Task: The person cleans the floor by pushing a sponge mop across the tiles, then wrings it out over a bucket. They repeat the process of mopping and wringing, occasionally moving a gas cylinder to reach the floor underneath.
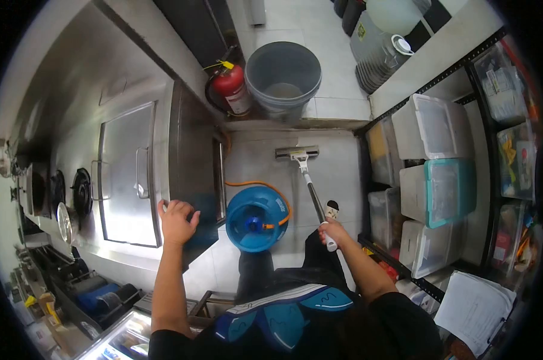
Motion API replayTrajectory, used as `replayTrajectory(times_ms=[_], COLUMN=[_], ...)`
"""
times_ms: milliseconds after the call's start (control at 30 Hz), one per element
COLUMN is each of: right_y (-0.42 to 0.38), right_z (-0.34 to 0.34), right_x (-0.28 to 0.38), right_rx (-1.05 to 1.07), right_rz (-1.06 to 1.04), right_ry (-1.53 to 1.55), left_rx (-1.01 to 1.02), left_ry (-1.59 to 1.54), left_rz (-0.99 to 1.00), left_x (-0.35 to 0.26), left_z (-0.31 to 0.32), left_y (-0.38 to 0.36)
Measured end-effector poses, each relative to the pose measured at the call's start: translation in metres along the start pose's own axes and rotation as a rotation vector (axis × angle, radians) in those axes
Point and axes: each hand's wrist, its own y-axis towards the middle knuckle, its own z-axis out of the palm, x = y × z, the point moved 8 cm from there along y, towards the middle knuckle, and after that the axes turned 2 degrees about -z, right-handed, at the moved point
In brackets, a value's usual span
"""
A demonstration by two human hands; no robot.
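Note:
My right hand [333,233] is closed round the white lower end of a mop's handle [315,201]. The pole slants away across the tiles to a wide, flat mop head [296,152] on the floor, below the raised step. My left hand [179,221] rests on the edge of the stainless steel counter [130,222], palm down, fingers bent a little and apart, holding nothing. Between my hands stands a round blue gas cylinder [256,219], with an orange hose [259,183] joined at its middle and running off beside the counter.
A grey bucket [283,78] and a red fire extinguisher [230,87] stand on the step ahead. To my right, a black shelf rack [424,291] carries several lidded plastic boxes [445,192]. Papers [472,309] hang at lower right. Burners [82,192] sit on the counter at left.

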Motion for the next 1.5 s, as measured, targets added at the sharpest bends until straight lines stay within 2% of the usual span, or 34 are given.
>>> replayTrajectory(times_ms=[267,433,767,900,967,1067,1200,1233,1333,1400,1467,1500], right_y=[0.035,0.066,0.06,0.092,0.106,0.112,0.125,0.12,0.158,0.184,0.174,0.19], right_z=[-0.007,-0.014,-0.02,-0.025,-0.02,0.004,0.044,0.05,0.049,0.039,0.032,0.026], right_x=[-0.004,0.0,-0.004,-0.015,-0.017,-0.019,-0.035,-0.034,-0.043,-0.024,0.016,0.015], right_rx=[-0.001,0.023,-0.031,0.038,0.02,-0.046,0.051,0.02,0.153,0.308,0.247,0.232], right_rz=[-0.03,-0.025,0.027,0.059,0.092,0.038,0.039,0.053,0.108,0.043,0.037,0.079], right_ry=[0.133,0.124,0.067,0.066,0.07,0.105,0.285,0.338,0.59,0.647,0.639,0.618], left_rx=[0.033,0.03,0.057,0.065,0.07,0.068,0.093,0.1,0.103,0.099,0.122,0.134], left_ry=[0.075,0.091,0.114,0.108,0.131,0.147,0.153,0.16,0.168,0.168,0.159,0.152], left_rz=[0.004,0.02,0.006,-0.002,0.004,0.011,0.012,0.012,0.015,0.02,0.006,-0.003], left_x=[0.001,-0.003,-0.006,-0.007,-0.006,-0.007,-0.007,-0.007,-0.011,-0.011,-0.01,-0.009], left_z=[0.008,0.009,0.01,0.012,0.014,0.017,0.02,0.02,0.021,0.023,0.024,0.026], left_y=[-0.001,0.001,0.002,0.003,0.003,0.004,0.005,0.005,0.008,0.008,0.009,0.009])
